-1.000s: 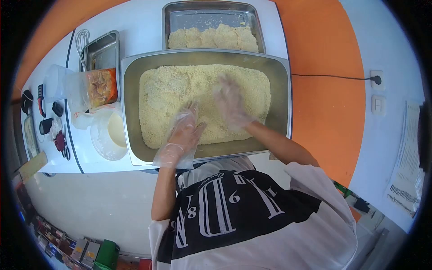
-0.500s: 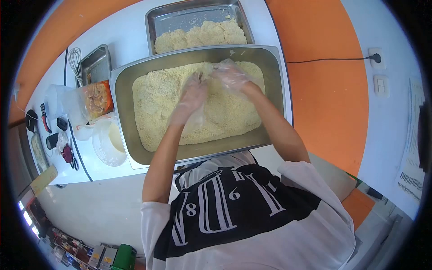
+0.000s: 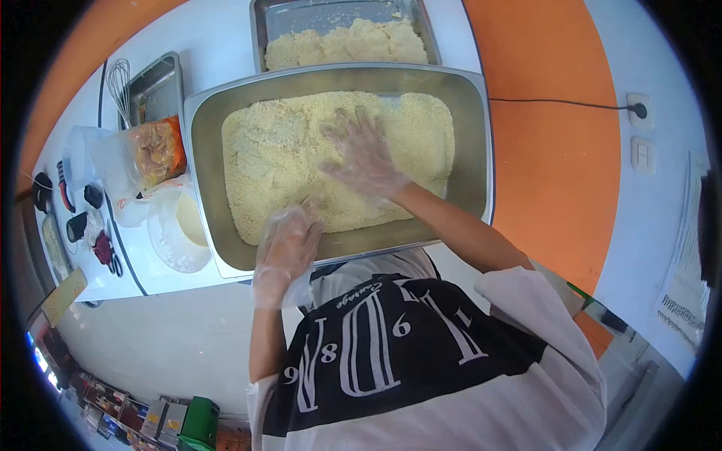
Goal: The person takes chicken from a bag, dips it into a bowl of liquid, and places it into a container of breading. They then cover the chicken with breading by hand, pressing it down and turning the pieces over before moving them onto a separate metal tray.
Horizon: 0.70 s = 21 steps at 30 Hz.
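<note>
Pale yellow breadcrumb-like crumbs fill a deep metal pan in front of me. My right hand, in a thin clear plastic glove, lies on the crumbs near the middle with its fingers spread. Near the pan's front wall, my left hand is in the same kind of glove. Its fingers are stretched out and their tips touch the crumbs. Neither hand holds anything I can see. Whether pieces lie under the crumbs is hidden.
Behind the pan stands a metal tray with crumb-coated pieces. On the left are a whisk, a small metal tray, a bag of food pieces and a bowl of pale batter. A cord runs to a wall socket.
My hands have moved apart. The left one has drawn back to the front of the pan; the right one has come down flat onto the crumbs, fingers spread. The view has shifted slightly.
</note>
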### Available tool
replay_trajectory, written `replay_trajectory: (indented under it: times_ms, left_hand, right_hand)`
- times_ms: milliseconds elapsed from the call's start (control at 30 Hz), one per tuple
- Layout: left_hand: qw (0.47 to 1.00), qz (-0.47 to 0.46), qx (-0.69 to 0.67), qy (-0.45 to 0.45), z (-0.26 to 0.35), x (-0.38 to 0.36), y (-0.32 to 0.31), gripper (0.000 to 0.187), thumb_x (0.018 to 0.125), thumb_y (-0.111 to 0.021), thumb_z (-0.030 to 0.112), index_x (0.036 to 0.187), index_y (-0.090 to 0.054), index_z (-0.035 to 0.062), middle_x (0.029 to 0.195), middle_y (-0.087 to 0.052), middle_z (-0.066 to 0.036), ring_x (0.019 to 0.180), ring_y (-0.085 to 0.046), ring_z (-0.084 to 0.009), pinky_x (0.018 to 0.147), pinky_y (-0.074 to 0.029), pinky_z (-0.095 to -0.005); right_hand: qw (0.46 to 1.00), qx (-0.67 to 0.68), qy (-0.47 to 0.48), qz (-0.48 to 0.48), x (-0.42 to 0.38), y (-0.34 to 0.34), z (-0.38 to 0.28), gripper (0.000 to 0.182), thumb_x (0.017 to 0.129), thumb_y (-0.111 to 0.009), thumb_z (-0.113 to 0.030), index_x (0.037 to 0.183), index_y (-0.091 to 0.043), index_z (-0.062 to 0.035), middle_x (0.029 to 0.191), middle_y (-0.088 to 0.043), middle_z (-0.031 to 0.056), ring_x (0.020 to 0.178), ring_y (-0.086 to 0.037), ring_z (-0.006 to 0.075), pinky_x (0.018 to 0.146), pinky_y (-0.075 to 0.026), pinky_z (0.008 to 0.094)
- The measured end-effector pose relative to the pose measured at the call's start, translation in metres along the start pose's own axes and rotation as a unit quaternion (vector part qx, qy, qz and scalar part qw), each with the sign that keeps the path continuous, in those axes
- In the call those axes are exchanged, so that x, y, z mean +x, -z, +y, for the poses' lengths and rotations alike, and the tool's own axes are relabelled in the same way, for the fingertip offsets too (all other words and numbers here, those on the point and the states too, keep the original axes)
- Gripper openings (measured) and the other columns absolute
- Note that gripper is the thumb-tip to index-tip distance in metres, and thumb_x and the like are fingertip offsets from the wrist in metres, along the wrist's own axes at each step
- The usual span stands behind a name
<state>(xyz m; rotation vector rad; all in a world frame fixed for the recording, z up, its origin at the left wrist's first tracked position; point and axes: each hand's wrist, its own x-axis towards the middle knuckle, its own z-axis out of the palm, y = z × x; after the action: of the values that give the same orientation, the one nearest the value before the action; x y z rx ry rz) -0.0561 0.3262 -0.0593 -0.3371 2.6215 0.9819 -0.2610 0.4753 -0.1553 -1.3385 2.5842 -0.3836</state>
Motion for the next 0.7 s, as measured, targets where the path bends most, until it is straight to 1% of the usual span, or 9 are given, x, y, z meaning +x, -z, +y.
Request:
replay_trajectory:
  times_ms: [33, 100, 133, 200, 333, 433, 533, 600, 700]
  left_hand:
    - [1.0, -0.002, -0.007, 0.002, -0.003, -0.008, 0.006, 0.042, 0.109, -0.061, 0.028, 0.145, -0.065, 0.007, 0.141, -0.066, -0.025, 0.127, -0.064, -0.0427, 0.105, -0.051, -0.0511]
    - [0.993, -0.02, 0.019, 0.111, -0.011, -0.019, 0.009, 0.04, 0.107, -0.064, 0.026, 0.141, -0.066, 0.006, 0.138, -0.067, -0.025, 0.118, -0.066, -0.0442, 0.099, -0.053, -0.0533]
    - [0.993, -0.027, 0.007, 0.113, -0.017, -0.023, 0.003, 0.04, 0.107, -0.064, 0.026, 0.141, -0.066, 0.006, 0.138, -0.067, -0.025, 0.118, -0.066, -0.0442, 0.099, -0.053, -0.0533]
    - [0.984, 0.176, -0.014, 0.031, -0.025, -0.032, -0.007, 0.04, 0.105, -0.067, 0.025, 0.139, -0.067, 0.0037, 0.131, -0.069, -0.025, 0.107, -0.067, -0.0455, 0.093, -0.053, -0.0551]
    - [0.976, 0.214, 0.014, -0.025, -0.027, -0.038, -0.013, 0.041, 0.103, -0.07, 0.025, 0.137, -0.067, 0.0016, 0.121, -0.07, -0.026, 0.099, -0.067, -0.0456, 0.09, -0.053, -0.0554]
    - [0.977, 0.212, -0.003, 0.023, -0.029, -0.04, -0.005, 0.043, 0.102, -0.072, 0.026, 0.14, -0.066, 0.0047, 0.112, -0.069, -0.023, 0.098, -0.067, -0.0436, 0.088, -0.052, -0.0551]
    - [0.979, 0.198, 0.017, 0.046, -0.03, -0.047, -0.015, 0.046, 0.102, -0.073, 0.027, 0.143, -0.064, 0.0073, 0.108, -0.068, -0.022, 0.098, -0.066, -0.042, 0.089, -0.053, -0.0542]
    - [0.976, 0.211, 0.041, 0.039, -0.031, -0.045, -0.016, 0.05, 0.103, -0.071, 0.037, 0.138, -0.066, 0.0014, 0.108, -0.069, -0.025, 0.099, -0.068, -0.0446, 0.088, -0.056, -0.0546]
    - [0.966, 0.249, 0.064, -0.003, -0.03, -0.049, -0.015, 0.051, 0.103, -0.071, 0.037, 0.138, -0.065, 0.0001, 0.106, -0.068, -0.025, 0.099, -0.068, -0.044, 0.088, -0.056, -0.0549]
  right_hand:
    - [1.0, -0.002, 0.0, -0.007, 0.002, -0.006, 0.0, 0.077, 0.1, -0.061, -0.064, 0.16, -0.053, -0.0169, 0.174, -0.035, 0.0196, 0.159, -0.031, 0.0464, 0.13, -0.015, 0.066]
    - [1.0, 0.026, -0.005, 0.014, -0.001, -0.014, 0.004, 0.084, 0.095, -0.063, -0.068, 0.164, -0.05, -0.0211, 0.174, -0.034, 0.0194, 0.162, -0.022, 0.0502, 0.131, -0.006, 0.0694]
    - [1.0, 0.023, -0.006, 0.0, -0.003, -0.017, 0.004, 0.084, 0.095, -0.063, -0.068, 0.164, -0.05, -0.0211, 0.174, -0.034, 0.0194, 0.162, -0.022, 0.0502, 0.131, -0.006, 0.0694]
    - [1.0, -0.022, -0.013, -0.007, 0.002, -0.018, 0.005, 0.082, 0.095, -0.064, -0.067, 0.164, -0.05, -0.0244, 0.175, -0.033, 0.0182, 0.162, -0.022, 0.0484, 0.131, -0.006, 0.0685]
    - [0.999, -0.046, -0.008, -0.008, -0.004, -0.022, 0.002, 0.082, 0.096, -0.064, -0.066, 0.163, -0.05, -0.0223, 0.174, -0.032, 0.0207, 0.162, -0.022, 0.0486, 0.13, -0.007, 0.0704]
    - [0.999, -0.012, -0.029, -0.014, -0.017, -0.024, -0.009, 0.083, 0.095, -0.065, -0.064, 0.164, -0.049, -0.0194, 0.174, -0.029, 0.0239, 0.161, -0.021, 0.0526, 0.129, -0.008, 0.0724]
    - [0.993, -0.097, -0.059, -0.041, -0.047, -0.026, -0.02, 0.086, 0.095, -0.066, -0.062, 0.165, -0.046, -0.0167, 0.175, -0.025, 0.0258, 0.16, -0.019, 0.057, 0.128, -0.009, 0.0741]
    - [0.996, -0.084, 0.013, -0.025, -0.033, -0.027, -0.012, 0.088, 0.094, -0.067, -0.061, 0.167, -0.044, -0.0159, 0.177, -0.024, 0.0248, 0.159, -0.017, 0.0594, 0.127, -0.011, 0.0736]
    - [0.996, -0.09, 0.023, 0.0, -0.036, -0.034, -0.007, 0.088, 0.095, -0.067, -0.06, 0.167, -0.043, -0.0167, 0.177, -0.023, 0.0247, 0.16, -0.018, 0.0577, 0.127, -0.012, 0.0737]
